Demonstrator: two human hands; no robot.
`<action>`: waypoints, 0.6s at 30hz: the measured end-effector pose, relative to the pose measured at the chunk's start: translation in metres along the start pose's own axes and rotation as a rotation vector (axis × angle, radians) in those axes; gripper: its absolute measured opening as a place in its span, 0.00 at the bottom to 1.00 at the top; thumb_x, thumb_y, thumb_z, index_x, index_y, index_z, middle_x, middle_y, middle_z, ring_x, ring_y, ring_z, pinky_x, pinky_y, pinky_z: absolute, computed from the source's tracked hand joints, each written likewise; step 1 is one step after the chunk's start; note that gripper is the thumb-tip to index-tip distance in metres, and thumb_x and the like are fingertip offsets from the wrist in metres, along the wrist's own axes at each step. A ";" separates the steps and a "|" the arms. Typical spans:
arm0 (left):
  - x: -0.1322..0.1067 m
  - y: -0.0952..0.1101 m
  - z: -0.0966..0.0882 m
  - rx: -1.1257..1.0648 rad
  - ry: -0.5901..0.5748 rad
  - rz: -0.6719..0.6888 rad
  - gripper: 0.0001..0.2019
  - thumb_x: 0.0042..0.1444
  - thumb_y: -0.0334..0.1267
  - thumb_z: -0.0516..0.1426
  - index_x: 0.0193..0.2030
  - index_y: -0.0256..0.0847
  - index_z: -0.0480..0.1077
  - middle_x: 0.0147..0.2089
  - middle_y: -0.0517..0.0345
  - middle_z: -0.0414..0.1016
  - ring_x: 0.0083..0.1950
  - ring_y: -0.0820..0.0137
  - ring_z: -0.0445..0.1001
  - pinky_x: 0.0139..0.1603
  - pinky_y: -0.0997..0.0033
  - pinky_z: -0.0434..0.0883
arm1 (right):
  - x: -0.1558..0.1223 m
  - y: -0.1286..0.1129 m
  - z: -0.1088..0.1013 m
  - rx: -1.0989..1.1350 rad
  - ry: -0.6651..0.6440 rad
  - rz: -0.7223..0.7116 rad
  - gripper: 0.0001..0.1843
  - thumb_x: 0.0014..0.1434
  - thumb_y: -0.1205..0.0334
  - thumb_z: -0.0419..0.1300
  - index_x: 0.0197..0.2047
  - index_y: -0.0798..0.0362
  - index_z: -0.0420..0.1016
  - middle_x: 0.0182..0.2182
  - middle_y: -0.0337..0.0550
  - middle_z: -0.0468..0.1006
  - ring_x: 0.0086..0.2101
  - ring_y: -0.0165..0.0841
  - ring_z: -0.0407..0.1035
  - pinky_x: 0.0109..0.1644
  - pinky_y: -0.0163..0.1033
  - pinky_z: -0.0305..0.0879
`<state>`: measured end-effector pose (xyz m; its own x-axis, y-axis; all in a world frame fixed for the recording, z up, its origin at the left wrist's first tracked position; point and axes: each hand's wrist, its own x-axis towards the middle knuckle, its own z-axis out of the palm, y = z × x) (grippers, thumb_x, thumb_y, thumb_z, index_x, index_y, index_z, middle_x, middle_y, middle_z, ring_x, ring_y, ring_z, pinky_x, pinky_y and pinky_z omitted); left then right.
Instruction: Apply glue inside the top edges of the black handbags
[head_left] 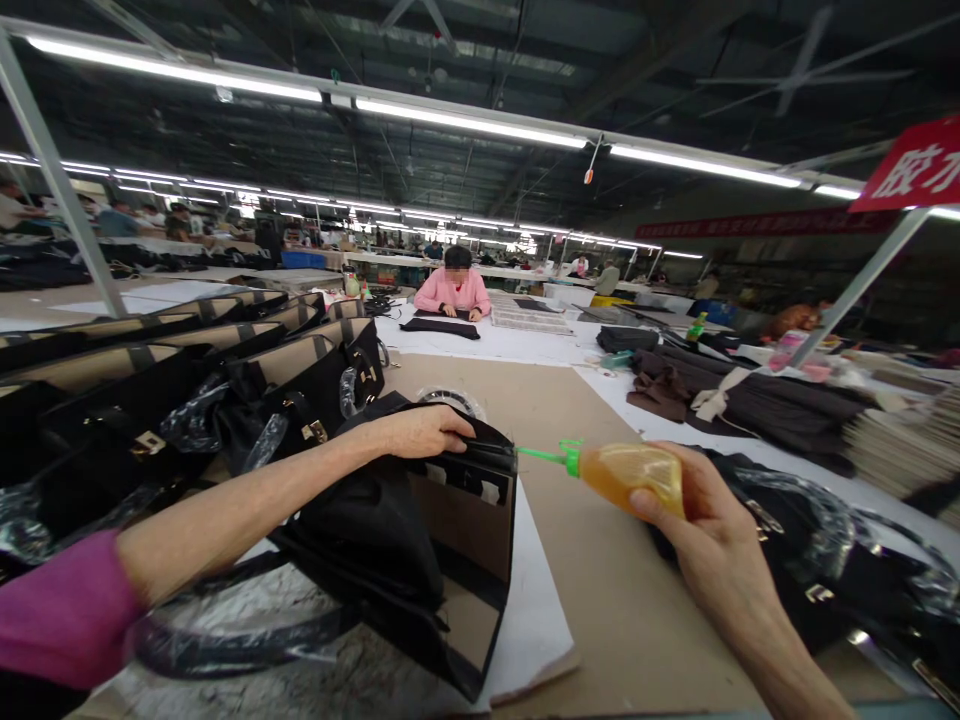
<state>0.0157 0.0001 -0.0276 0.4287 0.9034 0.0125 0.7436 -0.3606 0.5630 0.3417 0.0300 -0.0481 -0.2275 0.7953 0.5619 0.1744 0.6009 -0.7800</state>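
Note:
A black handbag (375, 530) lies tilted on its side in front of me, its mouth turned to the right and showing a tan lining. My left hand (427, 432) grips the bag's upper edge, fingers closed over the rim. In my right hand (697, 515) is a squeeze bottle (630, 475) of amber liquid with a green nozzle. The nozzle's thin tip points left and meets or nearly meets the corner of the bag's rim; I cannot tell whether it touches. A plastic-wrapped handle (240, 640) hangs from the bag toward me.
Rows of black handbags (277, 390) stand at left. More wrapped black bags (832, 560) lie at right, near dark fabric piles (735, 400) and stacked panels (907, 440). Cardboard (600, 610) covers the table. Across it a person in pink (454, 290) handles a black piece.

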 end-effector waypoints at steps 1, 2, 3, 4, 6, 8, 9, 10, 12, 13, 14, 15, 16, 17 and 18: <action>0.000 0.000 0.000 -0.004 0.000 -0.002 0.12 0.54 0.32 0.51 0.40 0.35 0.73 0.37 0.57 0.74 0.39 0.68 0.70 0.41 0.75 0.63 | -0.001 0.000 -0.001 0.022 0.000 -0.003 0.23 0.51 0.50 0.67 0.48 0.49 0.68 0.40 0.41 0.73 0.37 0.38 0.68 0.37 0.35 0.67; 0.000 -0.001 0.001 -0.007 -0.002 -0.003 0.11 0.54 0.32 0.51 0.40 0.35 0.73 0.37 0.57 0.74 0.39 0.68 0.70 0.40 0.75 0.63 | -0.003 0.000 -0.001 0.046 0.006 -0.009 0.23 0.51 0.51 0.67 0.48 0.49 0.68 0.40 0.41 0.73 0.37 0.38 0.69 0.37 0.34 0.68; 0.001 -0.002 0.001 -0.010 -0.004 -0.003 0.11 0.54 0.32 0.51 0.39 0.35 0.73 0.36 0.57 0.74 0.38 0.68 0.69 0.40 0.75 0.63 | -0.005 -0.001 -0.002 0.066 0.013 -0.018 0.23 0.52 0.51 0.67 0.48 0.48 0.68 0.41 0.41 0.73 0.37 0.37 0.69 0.37 0.33 0.68; 0.001 -0.002 0.002 -0.012 -0.006 -0.002 0.11 0.55 0.32 0.51 0.39 0.35 0.73 0.36 0.57 0.74 0.38 0.68 0.69 0.40 0.75 0.63 | -0.006 -0.002 -0.003 0.076 0.018 -0.026 0.22 0.52 0.52 0.67 0.48 0.48 0.68 0.41 0.40 0.73 0.37 0.37 0.69 0.37 0.33 0.68; 0.001 -0.004 0.003 -0.015 -0.006 0.000 0.11 0.55 0.33 0.51 0.39 0.35 0.73 0.36 0.57 0.74 0.38 0.69 0.69 0.40 0.75 0.63 | -0.008 -0.004 -0.004 0.056 0.016 -0.038 0.22 0.52 0.52 0.67 0.49 0.48 0.68 0.41 0.40 0.73 0.37 0.37 0.69 0.37 0.32 0.68; 0.002 -0.006 0.004 -0.021 0.005 0.004 0.11 0.55 0.33 0.51 0.40 0.35 0.73 0.36 0.57 0.74 0.38 0.69 0.69 0.40 0.75 0.63 | -0.009 -0.003 -0.004 0.000 0.004 -0.037 0.23 0.52 0.51 0.67 0.49 0.48 0.68 0.42 0.41 0.73 0.38 0.37 0.69 0.37 0.32 0.67; 0.001 -0.006 0.004 -0.023 0.012 0.006 0.11 0.54 0.33 0.51 0.40 0.35 0.73 0.37 0.57 0.74 0.38 0.69 0.69 0.40 0.75 0.63 | -0.009 -0.003 -0.004 -0.027 0.000 -0.034 0.23 0.52 0.50 0.66 0.49 0.48 0.68 0.43 0.41 0.73 0.39 0.37 0.69 0.37 0.32 0.67; 0.001 -0.006 0.005 -0.021 0.016 0.008 0.11 0.54 0.33 0.51 0.40 0.35 0.73 0.36 0.57 0.74 0.38 0.69 0.69 0.40 0.75 0.63 | -0.009 -0.001 -0.003 -0.050 0.001 -0.030 0.23 0.52 0.50 0.66 0.49 0.48 0.68 0.43 0.41 0.73 0.39 0.38 0.69 0.37 0.32 0.67; 0.000 -0.004 0.004 -0.012 0.024 0.014 0.11 0.54 0.32 0.51 0.39 0.34 0.73 0.36 0.57 0.74 0.38 0.69 0.69 0.40 0.75 0.63 | -0.009 0.002 -0.003 -0.076 0.013 -0.023 0.24 0.52 0.49 0.66 0.49 0.48 0.68 0.43 0.41 0.73 0.38 0.38 0.69 0.35 0.32 0.67; 0.000 -0.003 0.004 -0.007 0.025 0.018 0.11 0.54 0.32 0.51 0.39 0.34 0.73 0.36 0.57 0.74 0.38 0.69 0.69 0.40 0.75 0.63 | -0.009 0.003 -0.003 -0.083 0.018 -0.021 0.24 0.51 0.48 0.66 0.48 0.48 0.68 0.43 0.41 0.73 0.38 0.38 0.69 0.35 0.33 0.67; 0.000 -0.002 0.004 -0.005 0.025 0.023 0.10 0.54 0.31 0.51 0.38 0.34 0.73 0.36 0.57 0.73 0.38 0.69 0.69 0.40 0.75 0.63 | -0.010 0.003 -0.004 -0.087 0.019 -0.020 0.24 0.51 0.48 0.66 0.48 0.48 0.68 0.43 0.41 0.73 0.37 0.39 0.69 0.35 0.33 0.68; 0.000 -0.001 0.004 -0.004 0.023 0.029 0.10 0.53 0.31 0.51 0.38 0.34 0.73 0.36 0.57 0.73 0.38 0.69 0.69 0.40 0.75 0.63 | -0.010 0.003 -0.005 -0.094 0.016 -0.018 0.25 0.51 0.48 0.66 0.48 0.48 0.68 0.42 0.41 0.73 0.37 0.39 0.70 0.35 0.33 0.68; 0.000 -0.001 0.005 -0.004 0.020 0.034 0.10 0.54 0.31 0.51 0.38 0.34 0.73 0.35 0.57 0.73 0.38 0.69 0.69 0.40 0.75 0.63 | -0.010 0.002 -0.006 -0.104 0.009 -0.015 0.25 0.50 0.48 0.66 0.49 0.48 0.68 0.42 0.42 0.74 0.37 0.39 0.70 0.35 0.34 0.68; 0.000 0.000 0.005 -0.004 0.016 0.039 0.11 0.54 0.31 0.51 0.38 0.34 0.73 0.35 0.57 0.73 0.38 0.69 0.69 0.40 0.75 0.63 | -0.010 0.001 -0.008 -0.114 0.002 -0.014 0.26 0.50 0.48 0.66 0.49 0.48 0.68 0.41 0.42 0.74 0.36 0.39 0.70 0.35 0.34 0.68; 0.001 0.000 0.006 -0.002 0.012 0.042 0.11 0.54 0.31 0.51 0.38 0.34 0.73 0.35 0.57 0.73 0.37 0.69 0.69 0.39 0.75 0.63 | -0.010 0.000 -0.010 -0.126 -0.007 -0.013 0.26 0.50 0.47 0.66 0.49 0.48 0.68 0.40 0.42 0.75 0.35 0.39 0.70 0.34 0.34 0.68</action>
<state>0.0190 -0.0006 -0.0328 0.4534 0.8901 0.0458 0.7239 -0.3978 0.5637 0.3532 0.0222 -0.0509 -0.2376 0.7868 0.5697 0.2899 0.6172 -0.7315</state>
